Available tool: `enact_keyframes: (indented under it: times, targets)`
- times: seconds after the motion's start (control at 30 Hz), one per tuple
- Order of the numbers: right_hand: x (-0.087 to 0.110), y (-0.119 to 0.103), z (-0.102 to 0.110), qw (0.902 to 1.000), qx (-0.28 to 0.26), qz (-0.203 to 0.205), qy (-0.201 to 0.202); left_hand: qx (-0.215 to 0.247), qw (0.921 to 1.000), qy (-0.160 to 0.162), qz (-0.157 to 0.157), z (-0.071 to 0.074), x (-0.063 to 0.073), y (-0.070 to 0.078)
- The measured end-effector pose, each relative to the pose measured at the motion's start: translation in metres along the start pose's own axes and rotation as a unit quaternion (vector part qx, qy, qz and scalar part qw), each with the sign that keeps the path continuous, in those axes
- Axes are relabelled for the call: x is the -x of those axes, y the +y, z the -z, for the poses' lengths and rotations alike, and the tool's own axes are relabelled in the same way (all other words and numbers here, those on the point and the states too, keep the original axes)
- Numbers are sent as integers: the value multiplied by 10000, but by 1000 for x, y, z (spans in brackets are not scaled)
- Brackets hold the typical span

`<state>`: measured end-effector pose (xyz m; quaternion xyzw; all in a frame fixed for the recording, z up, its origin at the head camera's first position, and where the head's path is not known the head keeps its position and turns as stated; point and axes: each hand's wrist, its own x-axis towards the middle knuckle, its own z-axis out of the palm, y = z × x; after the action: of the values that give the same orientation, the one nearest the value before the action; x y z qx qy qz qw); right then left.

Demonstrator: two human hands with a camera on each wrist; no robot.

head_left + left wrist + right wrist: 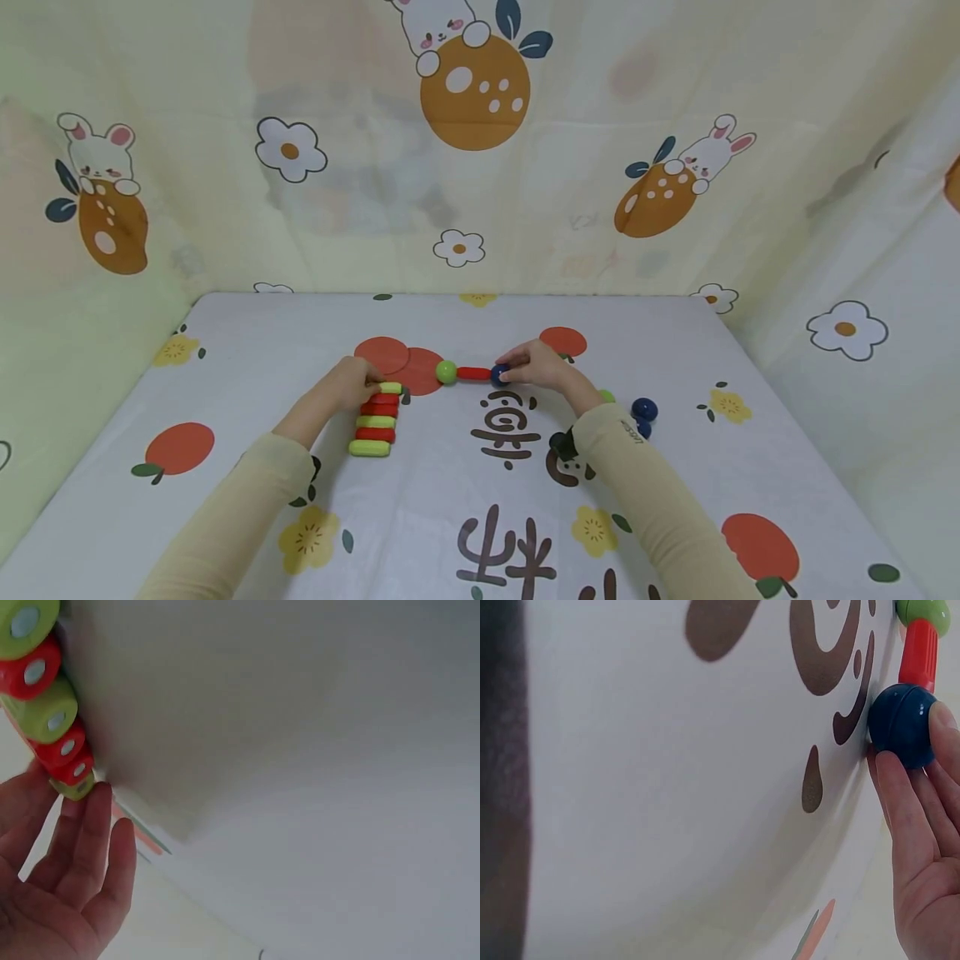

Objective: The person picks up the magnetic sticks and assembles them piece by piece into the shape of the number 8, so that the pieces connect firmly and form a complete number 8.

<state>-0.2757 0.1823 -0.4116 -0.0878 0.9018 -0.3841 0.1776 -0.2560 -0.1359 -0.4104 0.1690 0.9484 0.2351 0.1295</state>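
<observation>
Several short red and yellow-green rods lie side by side in a row on the left part of the table; silver discs show on their ends in the left wrist view. At the far end of the row, my left hand (349, 383) pinches the last yellow-green rod (391, 388) between thumb and fingers. Toward the middle, a green ball (446, 372), a red rod (474, 373) and a blue ball (901, 724) form a straight line, touching end to end. My right hand (543, 367) grips the blue ball with thumb and fingertips, at the line's right end.
Two loose blue balls (644, 409) lie beyond the right forearm, with a green ball (607, 397) partly hidden behind that arm. A printed white cloth (420, 517) covers the table. Patterned curtains (360, 208) hang at the back and sides.
</observation>
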Motion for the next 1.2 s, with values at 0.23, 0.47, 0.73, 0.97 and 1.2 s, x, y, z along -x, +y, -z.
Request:
enact_keyframes:
  times: [0.23,0.47,0.73,0.97,1.2]
  targets:
    - [1,-1,1,10000,-2,-33,4,59,9999,60,-61,4,-1,3]
    - [0,-1,1,10000,-8,-49,-10,166,9998,41,-38,7,-2,9]
    - [-1,-1,1,10000,-21,-33,6,290,9995,136,-69,7,-4,18]
    - [-1,0,1,10000,13,-35,-7,382,9990,9,235,5,-4,39]
    - [-3,0,2,10000,-33,-46,-14,422,9973,-114,588,-2,-5,51]
